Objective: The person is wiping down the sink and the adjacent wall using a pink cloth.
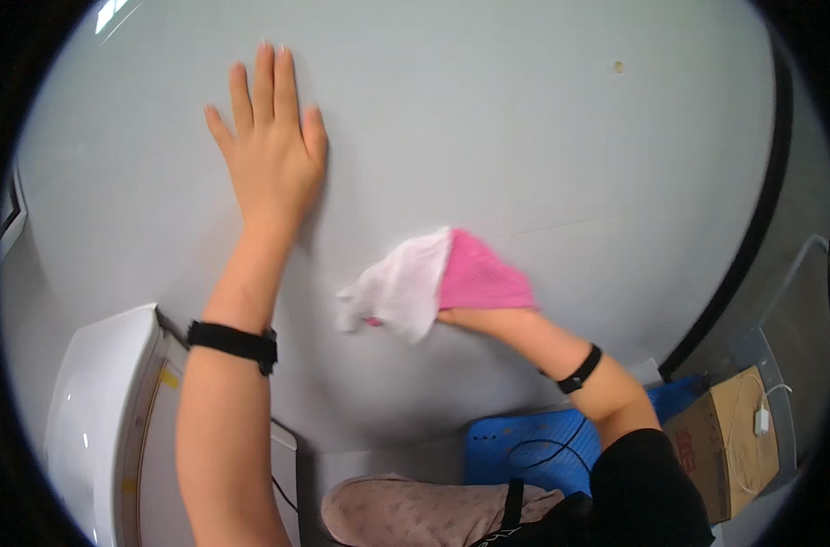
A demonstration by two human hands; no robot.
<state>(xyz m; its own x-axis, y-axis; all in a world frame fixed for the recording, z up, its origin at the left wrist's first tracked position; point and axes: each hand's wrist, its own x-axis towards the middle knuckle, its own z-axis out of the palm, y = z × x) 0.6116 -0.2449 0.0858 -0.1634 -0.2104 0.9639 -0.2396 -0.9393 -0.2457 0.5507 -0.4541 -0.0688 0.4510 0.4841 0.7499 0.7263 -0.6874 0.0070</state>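
A large pale grey smooth surface [488, 137] fills most of the head view. My left hand [274, 159] lies flat on it at the upper left, fingers spread and pointing away from me, holding nothing. Lower and to the right, my right hand [461, 316] holds a pink and white cloth [406, 283] against the same surface. The cloth covers that hand's fingers; only the wrist side of the hand shows. Its white end is bunched toward the left and slightly blurred, while the pink part drapes over the hand.
A glossy white casing [96, 410] stands at lower left. At lower right are a blue plastic item [524, 447], a cardboard box [702, 447] and a white plug with cable [762, 419]. A black edge strip [752, 228] bounds the surface on the right. A small tan spot [618, 67] marks it.
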